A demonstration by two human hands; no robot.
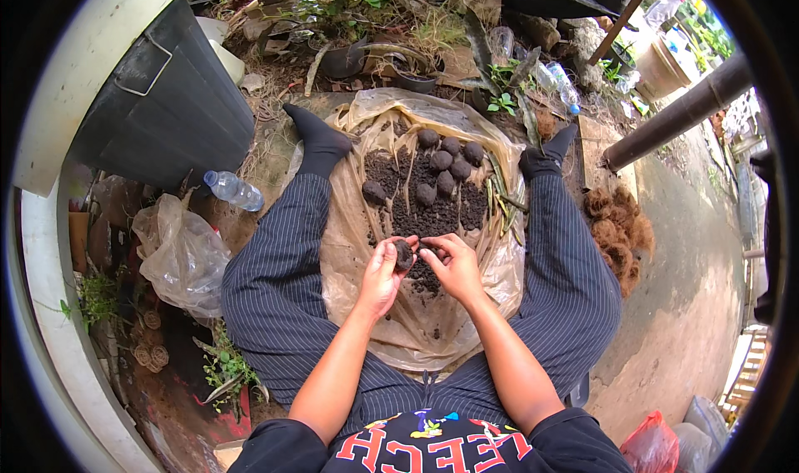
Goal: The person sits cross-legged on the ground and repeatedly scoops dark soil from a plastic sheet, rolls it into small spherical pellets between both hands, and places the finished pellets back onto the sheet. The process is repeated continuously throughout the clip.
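Observation:
My left hand (382, 275) holds a dark soil ball (404, 255) in its curled fingers and palm. Close beside it, my right hand (454, 266) has thumb and forefinger nearly together at a dark bit of soil; whether they pinch it is too small to tell. Both hands are above a plastic sheet (356, 292) spread between my legs. Loose dark soil (431, 220) covers its middle. Several finished-looking round soil balls (441, 160) sit in a group toward the far side, and one more soil ball (374, 192) lies apart on the left. Long green-yellow leaf strips (497, 198) rest along the sheet's right side.
A plastic bottle (234, 191) and a crumpled clear bag (181, 254) lie left, near a large black bin (168, 105). Brown coir fibre (618, 239) is heaped beyond my right leg. A dark pole (677, 114) slants in at right. Potted plants (412, 77) line the far side.

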